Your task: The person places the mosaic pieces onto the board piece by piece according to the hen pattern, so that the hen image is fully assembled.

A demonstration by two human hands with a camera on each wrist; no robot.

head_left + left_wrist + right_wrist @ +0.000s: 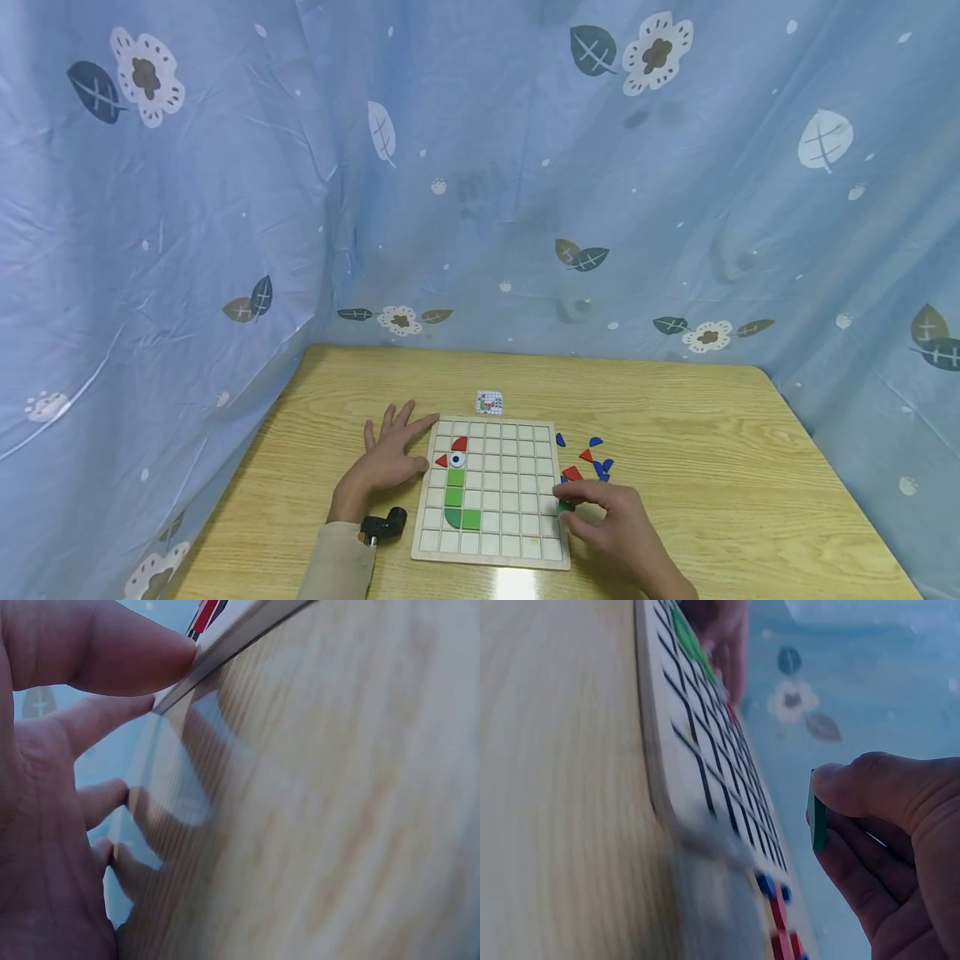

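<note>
A square wooden grid board (510, 500) lies on the table. Along its left side sit a red curved piece (460, 444), a red triangle (441, 461), a white eye piece (457, 459), several light green squares (454, 477) and a darker green quarter-round (453, 517). My left hand (386, 458) has its fingers spread, with thumb and index finger touching the board's left edge. Over the right edge, my right hand (618, 521) pinches a dark green piece (818, 817) between thumb and fingers. The piece's full outline is hidden, since the right wrist view shows it nearly edge-on.
Right of the board lie loose red pieces (573, 473) and blue rounded pieces (596, 442). A small printed card (489, 403) with a grid picture lies beyond the board's far edge. A black device (384, 525) is on the left wrist. Blue patterned curtains (510, 208) surround the table.
</note>
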